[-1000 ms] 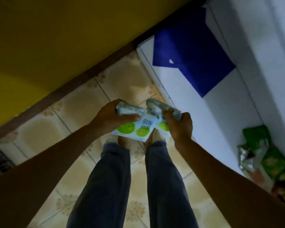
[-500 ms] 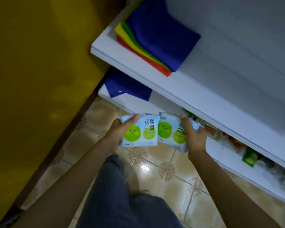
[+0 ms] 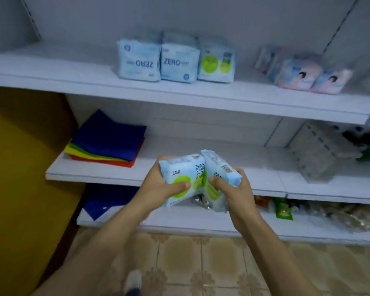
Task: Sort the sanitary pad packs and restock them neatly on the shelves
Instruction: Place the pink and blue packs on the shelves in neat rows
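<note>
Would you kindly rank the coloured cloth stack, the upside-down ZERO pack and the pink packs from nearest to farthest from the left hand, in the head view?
1. The coloured cloth stack, middle shelf, left of the left hand.
2. The upside-down ZERO pack, top shelf, above it.
3. The pink packs, top shelf, far right.

"zero" upright on right blue pack (image 3: pixel 179 63), "zero" upside down on left blue pack (image 3: pixel 138 60), "抑菌" on left-held pack (image 3: pixel 177 169)

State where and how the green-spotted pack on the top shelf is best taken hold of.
Probably pinch its top edge, front to back, reaching in from the front. The green-spotted pack stands upright on the top shelf with its left side against a ZERO pack, leaving no gap.
</note>
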Demonstrator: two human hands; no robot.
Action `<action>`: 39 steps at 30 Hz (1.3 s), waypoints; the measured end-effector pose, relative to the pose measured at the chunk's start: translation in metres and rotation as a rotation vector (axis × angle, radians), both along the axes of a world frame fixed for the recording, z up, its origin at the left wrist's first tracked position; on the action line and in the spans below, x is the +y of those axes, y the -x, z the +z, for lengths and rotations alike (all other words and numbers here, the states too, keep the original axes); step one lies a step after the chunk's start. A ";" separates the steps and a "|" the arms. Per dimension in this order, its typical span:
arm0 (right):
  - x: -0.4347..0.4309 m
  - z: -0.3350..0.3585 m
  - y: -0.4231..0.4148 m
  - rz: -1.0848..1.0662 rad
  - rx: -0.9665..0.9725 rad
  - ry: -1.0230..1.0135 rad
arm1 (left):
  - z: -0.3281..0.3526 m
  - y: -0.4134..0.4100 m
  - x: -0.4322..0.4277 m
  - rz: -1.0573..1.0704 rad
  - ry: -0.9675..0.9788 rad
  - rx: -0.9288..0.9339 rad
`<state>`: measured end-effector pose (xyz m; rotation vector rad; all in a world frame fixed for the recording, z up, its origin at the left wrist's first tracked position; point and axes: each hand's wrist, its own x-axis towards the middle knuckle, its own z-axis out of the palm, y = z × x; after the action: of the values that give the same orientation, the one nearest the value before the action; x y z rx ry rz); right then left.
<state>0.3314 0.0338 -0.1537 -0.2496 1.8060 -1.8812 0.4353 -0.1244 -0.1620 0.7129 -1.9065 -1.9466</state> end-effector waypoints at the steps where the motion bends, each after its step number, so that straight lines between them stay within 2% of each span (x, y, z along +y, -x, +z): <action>1: 0.000 0.013 0.007 0.020 0.028 0.045 | 0.017 0.009 0.001 0.015 0.076 0.037; 4: -0.007 0.051 0.031 0.055 0.186 0.142 | 0.068 0.033 -0.006 0.063 0.222 0.167; 7: -0.018 0.084 0.059 0.034 0.311 0.211 | 0.107 0.058 -0.022 0.094 0.264 0.246; 14: -0.058 0.119 0.141 -0.034 0.348 0.279 | 0.131 0.120 -0.075 0.088 0.283 0.338; 19: -0.108 0.117 0.210 -0.111 0.321 0.184 | 0.122 0.162 -0.130 0.097 0.335 0.339; 23: -0.146 0.101 0.250 -0.078 0.283 0.104 | 0.102 0.189 -0.164 0.049 0.310 0.293; 25: -0.156 0.087 0.263 -0.110 0.400 0.024 | 0.092 0.199 -0.174 0.048 0.301 0.274; 27: -0.161 0.077 0.275 -0.178 0.605 -0.087 | 0.085 0.205 -0.181 0.065 0.348 0.256; 29: -0.165 0.072 0.282 -0.198 0.694 -0.118 | 0.084 0.209 -0.184 0.116 0.458 0.221; 34: -0.173 0.068 0.286 -0.078 0.753 -0.031 | 0.092 0.206 -0.183 0.206 0.747 0.181; 36: -0.173 0.065 0.283 -0.175 0.784 -0.073 | 0.089 0.204 -0.188 0.279 1.008 0.205; 39: -0.179 0.065 0.268 -0.410 1.056 -0.139 | 0.083 0.207 -0.198 0.321 1.306 0.213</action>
<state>0.0636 -0.1456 -0.0886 -1.0425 2.8220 -2.0402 0.2283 -0.3223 -0.0791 0.3180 -2.1765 -0.3151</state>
